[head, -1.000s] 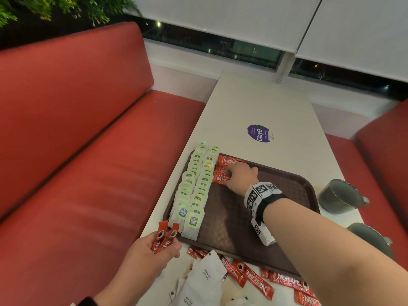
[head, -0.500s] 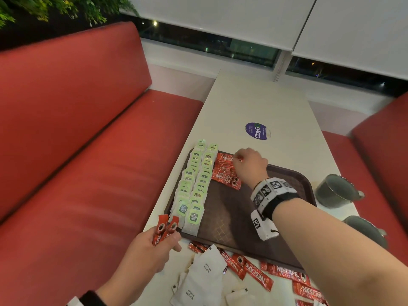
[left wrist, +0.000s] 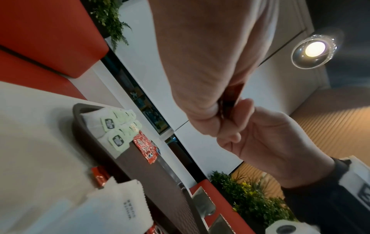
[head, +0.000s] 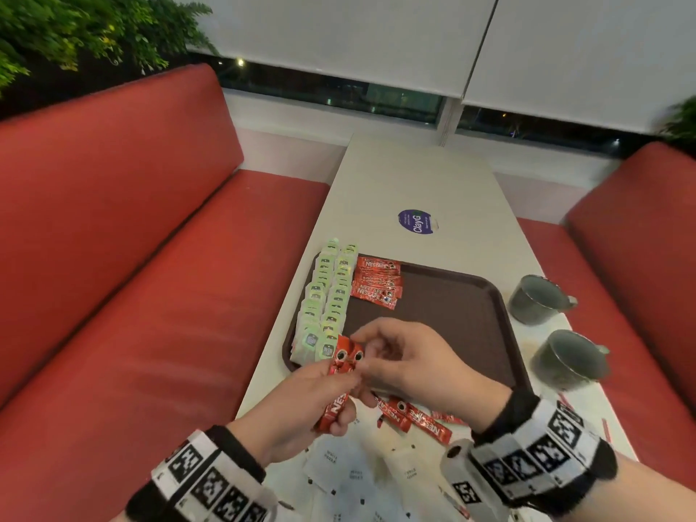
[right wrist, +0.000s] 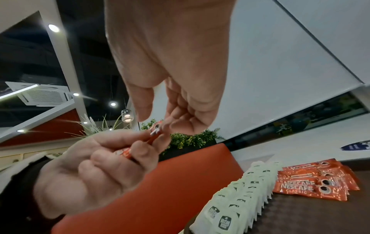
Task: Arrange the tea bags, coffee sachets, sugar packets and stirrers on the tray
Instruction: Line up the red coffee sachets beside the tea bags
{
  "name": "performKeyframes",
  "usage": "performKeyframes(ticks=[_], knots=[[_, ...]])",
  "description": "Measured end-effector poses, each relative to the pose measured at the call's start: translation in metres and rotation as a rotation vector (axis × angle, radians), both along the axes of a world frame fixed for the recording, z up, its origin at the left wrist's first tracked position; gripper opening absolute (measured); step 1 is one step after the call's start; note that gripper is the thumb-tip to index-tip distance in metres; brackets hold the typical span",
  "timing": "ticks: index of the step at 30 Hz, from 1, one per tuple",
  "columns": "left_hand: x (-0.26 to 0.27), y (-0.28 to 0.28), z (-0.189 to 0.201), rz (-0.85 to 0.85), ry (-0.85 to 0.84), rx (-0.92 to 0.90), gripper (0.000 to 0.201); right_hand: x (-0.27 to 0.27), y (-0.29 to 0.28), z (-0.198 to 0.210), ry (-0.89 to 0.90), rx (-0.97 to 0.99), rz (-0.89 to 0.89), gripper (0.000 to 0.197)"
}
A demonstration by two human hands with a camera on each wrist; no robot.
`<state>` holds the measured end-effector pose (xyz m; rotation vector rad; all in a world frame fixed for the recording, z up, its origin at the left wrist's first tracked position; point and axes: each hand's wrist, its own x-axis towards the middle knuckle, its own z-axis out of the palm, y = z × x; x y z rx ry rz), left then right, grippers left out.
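Left hand (head: pixel 301 405) gripping red Nescafé sachets (head: pixel 341 374) – right hand (head: pixel 410 361) pinching their tops, tray (head: pixel 452 318) beyond

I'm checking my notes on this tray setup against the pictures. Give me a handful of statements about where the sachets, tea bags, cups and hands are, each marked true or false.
1. The left hand grips red coffee sachets. True.
2. The tea bags lie in rows along the tray's right edge. False: they run along its left edge.
3. Red sachets already lie on the tray beside the tea bags. True.
4. The two grey cups stand on the tray. False: they stand on the table, right of the tray.
5. The right hand rests flat on the table. False: it is raised, its fingertips at the held sachets.
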<state>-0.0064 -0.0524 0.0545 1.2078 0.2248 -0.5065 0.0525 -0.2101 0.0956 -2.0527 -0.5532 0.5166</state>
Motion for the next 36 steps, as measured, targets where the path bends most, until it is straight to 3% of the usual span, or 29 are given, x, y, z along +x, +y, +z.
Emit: performKeyframes(ticks=[7, 10, 13, 17, 23, 29, 32, 36], knots=[[-0.016, -0.009, 0.017, -0.11, -0.069, 0.033, 0.023, -0.01, -0.027, 0.019, -0.023, 0.009, -0.103, 0.013], [-0.023, -0.009, 0.019, -0.074, -0.111, 0.077, 0.025, -0.011, -0.04, 0.025, -0.017, 0.092, -0.196, 0.012], [-0.028, -0.011, 0.021, -0.02, -0.173, 0.167, 0.024, -0.018, -0.044, 0.026, 0.022, 0.145, -0.178, 0.007], [-0.029, -0.013, 0.024, 0.053, -0.241, 0.3, 0.024, -0.025, -0.043, 0.025, -0.061, -0.062, -0.114, 0.008], [-0.02, -0.008, 0.013, 0.22, -0.235, 0.513, 0.038, -0.022, -0.037, 0.017, -0.053, -0.222, -0.048, 0.006], [-0.013, 0.005, -0.013, 0.372, -0.009, 0.233, 0.022, 0.061, -0.042, -0.026, -0.119, -0.554, -0.117, 0.019], [-0.011, 0.006, -0.029, 0.379, 0.012, 0.28, 0.015, 0.112, -0.032, -0.055, -0.122, -0.581, -0.222, 0.021], [-0.003, 0.007, -0.038, 0.42, 0.037, 0.319, 0.016, 0.16, -0.016, -0.082, -0.071, -0.585, -0.263, 0.005]])
